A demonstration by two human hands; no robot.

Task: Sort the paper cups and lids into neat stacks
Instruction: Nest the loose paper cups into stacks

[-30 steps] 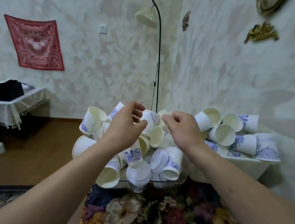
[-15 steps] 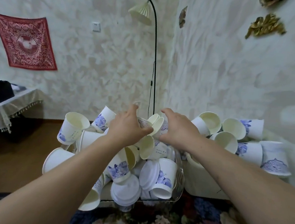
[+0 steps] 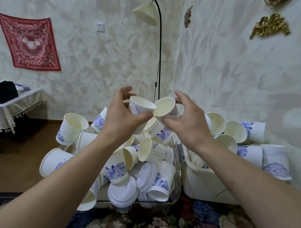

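With the left hand (image 3: 122, 117) gripping one cup (image 3: 140, 107) and the right hand (image 3: 185, 124) another (image 3: 165, 108), rims touching between the fingertips above the pile (image 3: 142, 160), nesting wanted aligned rims.

Soft, even indoor light, fairly dim. The wide lens bends the edges. Focus is slightly soft throughout.

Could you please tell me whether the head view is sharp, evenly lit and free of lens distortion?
Head view: soft, even light, no harsh glare; the two white paper cups held by the left hand and right hand are fairly sharp; wide-angle bending stretches the forearms at the edges.
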